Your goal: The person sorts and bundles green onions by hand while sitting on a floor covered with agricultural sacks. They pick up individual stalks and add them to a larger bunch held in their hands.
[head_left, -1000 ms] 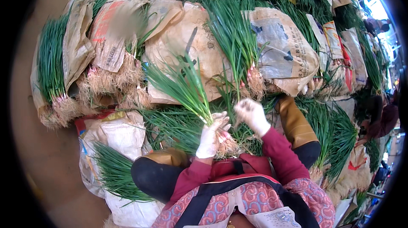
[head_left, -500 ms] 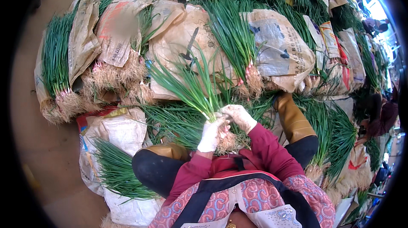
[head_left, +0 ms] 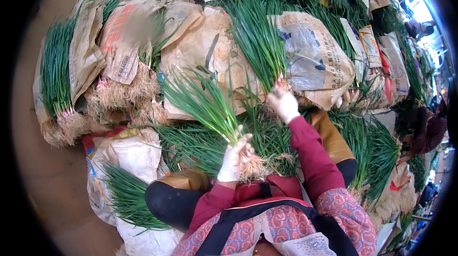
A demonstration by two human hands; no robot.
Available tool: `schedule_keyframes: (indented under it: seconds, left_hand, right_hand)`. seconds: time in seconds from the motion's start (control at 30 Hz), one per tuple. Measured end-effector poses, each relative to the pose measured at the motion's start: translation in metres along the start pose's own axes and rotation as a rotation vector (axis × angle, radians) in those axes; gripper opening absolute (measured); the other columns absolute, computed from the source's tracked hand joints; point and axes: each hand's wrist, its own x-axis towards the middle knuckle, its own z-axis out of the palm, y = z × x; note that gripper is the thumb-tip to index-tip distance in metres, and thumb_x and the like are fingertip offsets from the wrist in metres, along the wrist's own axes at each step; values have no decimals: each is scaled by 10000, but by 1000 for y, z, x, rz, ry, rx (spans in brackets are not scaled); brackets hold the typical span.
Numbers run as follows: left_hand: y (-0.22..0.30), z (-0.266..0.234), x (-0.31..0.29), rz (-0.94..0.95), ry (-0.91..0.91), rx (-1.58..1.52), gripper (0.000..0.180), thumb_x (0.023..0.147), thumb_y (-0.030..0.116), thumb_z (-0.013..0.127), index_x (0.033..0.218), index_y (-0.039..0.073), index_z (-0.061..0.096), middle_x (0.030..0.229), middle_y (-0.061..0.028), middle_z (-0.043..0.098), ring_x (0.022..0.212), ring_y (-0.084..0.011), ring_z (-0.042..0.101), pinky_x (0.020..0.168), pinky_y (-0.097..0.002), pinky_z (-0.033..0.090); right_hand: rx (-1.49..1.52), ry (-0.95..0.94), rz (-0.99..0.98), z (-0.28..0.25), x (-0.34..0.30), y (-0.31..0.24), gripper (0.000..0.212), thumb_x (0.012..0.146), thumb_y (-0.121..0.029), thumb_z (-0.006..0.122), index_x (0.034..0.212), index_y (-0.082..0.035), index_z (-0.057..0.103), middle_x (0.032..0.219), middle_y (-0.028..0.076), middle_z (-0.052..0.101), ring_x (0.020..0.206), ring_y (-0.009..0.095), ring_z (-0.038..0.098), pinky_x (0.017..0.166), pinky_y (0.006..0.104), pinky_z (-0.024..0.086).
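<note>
My left hand (head_left: 234, 159), in a white glove, is closed around a bunch of spring onions (head_left: 205, 106). Its green leaves point up and left, and its pale, stringy roots (head_left: 251, 166) hang beside my fingers. My right hand (head_left: 284, 106), gloved as well, is stretched forward to the root end of a second spring onion bunch (head_left: 261, 41) lying on the sacks. The fingers of that hand are curled at those roots. The hand itself hides what, if anything, is between them.
Loose spring onions (head_left: 191, 144) lie between my bent legs and the row of sacks (head_left: 214, 51). Another pile (head_left: 126, 194) rests on a white sack (head_left: 133, 148) at left. More rooted bunches (head_left: 57, 65) stand at far left. Another person (head_left: 429, 132) is at the right edge.
My right hand has left the held bunch and moved forward to the roots of the bunch on the sacks. My left hand keeps its bunch, now slightly lower and tilted further left.
</note>
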Motion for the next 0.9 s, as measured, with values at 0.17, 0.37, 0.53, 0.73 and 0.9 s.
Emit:
schedule_keyframes:
  seconds: [0.17,0.37,0.53,0.73,0.9]
  left_hand:
    - [-1,8,6,-51,-63,19,590,836,15,566,1365,73,310,972,-66,582,657,-126,566,548,-266,514]
    - [5,11,2,-44,-21,34,581,835,6,557,1360,66,316,972,-71,586,647,-136,582,533,-272,526]
    - [3,8,1,-34,-13,60,585,829,10,568,1356,63,320,977,-80,588,648,-138,586,517,-265,528]
    - [-2,18,0,44,133,94,330,828,7,577,1144,33,485,1124,-121,587,739,-173,616,575,-291,552]
    - [-6,10,1,4,38,151,217,837,1,563,1043,26,501,989,-141,626,624,-213,618,482,-284,508]
  right_hand:
    - [-400,254,79,5,84,41,243,773,-252,621,879,-35,593,659,119,633,643,268,645,658,369,500]
    - [277,-15,196,-2,63,15,253,778,-195,615,948,-9,588,835,190,648,798,335,639,733,416,496]
    - [-109,218,-21,-13,23,28,203,813,-236,574,913,-65,620,777,179,641,731,353,625,672,444,486]
    - [267,67,-13,-23,-75,-24,192,860,-247,579,937,-82,641,724,116,662,627,185,648,600,310,506]
    - [310,-184,-180,5,-149,-33,267,870,-318,571,921,-70,655,775,137,660,708,269,652,649,332,499]
